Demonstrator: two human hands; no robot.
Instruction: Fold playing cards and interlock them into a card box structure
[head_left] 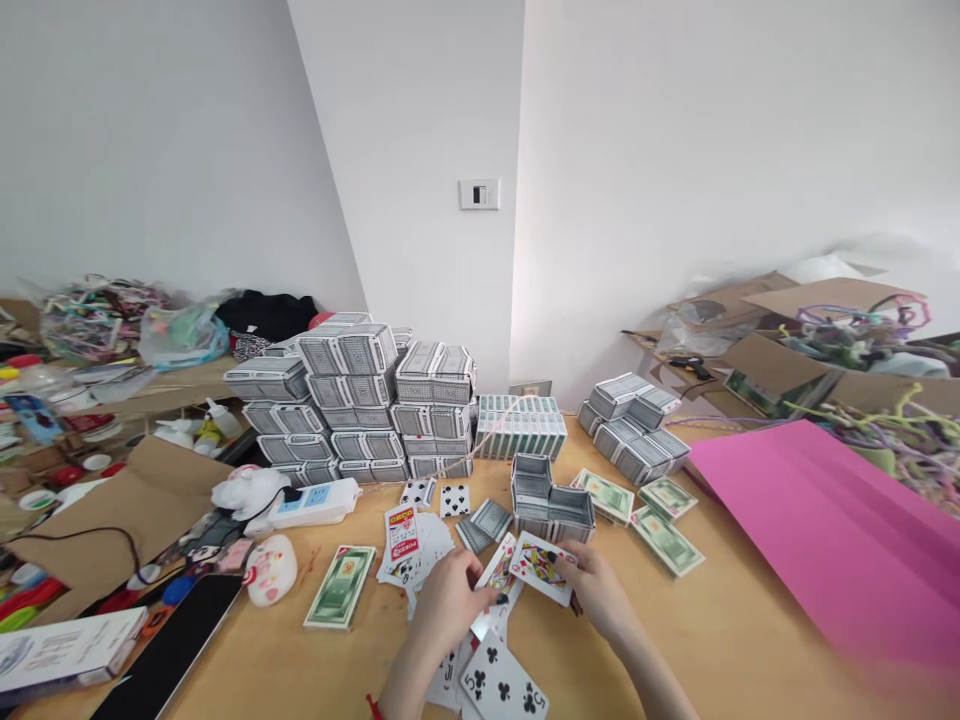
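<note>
My left hand (445,600) and my right hand (596,592) meet over a wooden table (720,640), both gripping playing cards. The right hand holds a face card (541,566) tilted up; the left pinches another card (499,570) beside it. Loose cards lie under my wrists, among them a five of clubs (502,685). More cards (412,545) are scattered just left of my left hand. A small structure of folded cards (549,497) stands right behind my hands.
A tall stack of card blocks (360,400) rises at the back left, a lower one (634,425) at the back right. Green card boxes (341,585) lie around. A pink sheet (810,530) covers the right side. A power strip (315,503), a black tablet (172,655) and clutter sit left.
</note>
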